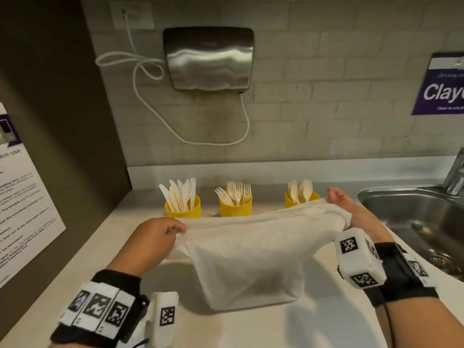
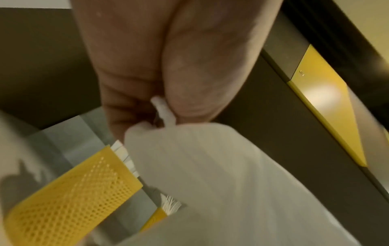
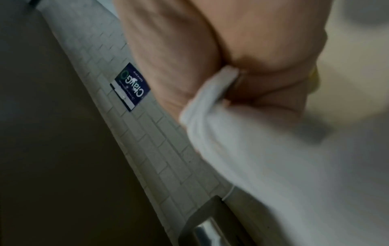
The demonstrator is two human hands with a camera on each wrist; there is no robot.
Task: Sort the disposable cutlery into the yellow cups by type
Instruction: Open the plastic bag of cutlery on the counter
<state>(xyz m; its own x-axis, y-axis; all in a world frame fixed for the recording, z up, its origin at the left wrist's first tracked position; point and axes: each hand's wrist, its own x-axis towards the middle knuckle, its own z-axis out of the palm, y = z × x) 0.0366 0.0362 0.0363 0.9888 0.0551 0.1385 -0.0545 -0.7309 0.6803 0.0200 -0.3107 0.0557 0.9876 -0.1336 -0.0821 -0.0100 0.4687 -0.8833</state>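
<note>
Three yellow cups stand in a row at the back of the counter. The left cup [image 1: 182, 209] holds white knives, the middle cup [image 1: 235, 208] forks, the right cup [image 1: 298, 199] spoons. In front of them hangs a white plastic bag [image 1: 248, 257], stretched between both hands above the counter. My left hand [image 1: 160, 234] pinches the bag's left top edge. My right hand [image 1: 351, 212] grips the bag's right top edge. In the left wrist view the left hand [image 2: 160, 106] pinches the bag [image 2: 231, 183] beside the perforated knife cup [image 2: 69, 194]. The right wrist view shows the right hand [image 3: 242, 74] holding the bag [image 3: 273, 158].
A steel sink [image 1: 416, 222] with a tap lies at the right. A metal dispenser [image 1: 208, 59] with a white cord hangs on the tiled wall above the cups. A dark cabinet side with a paper notice [image 1: 22, 209] bounds the left. A purple sign [image 1: 442, 86] is on the wall.
</note>
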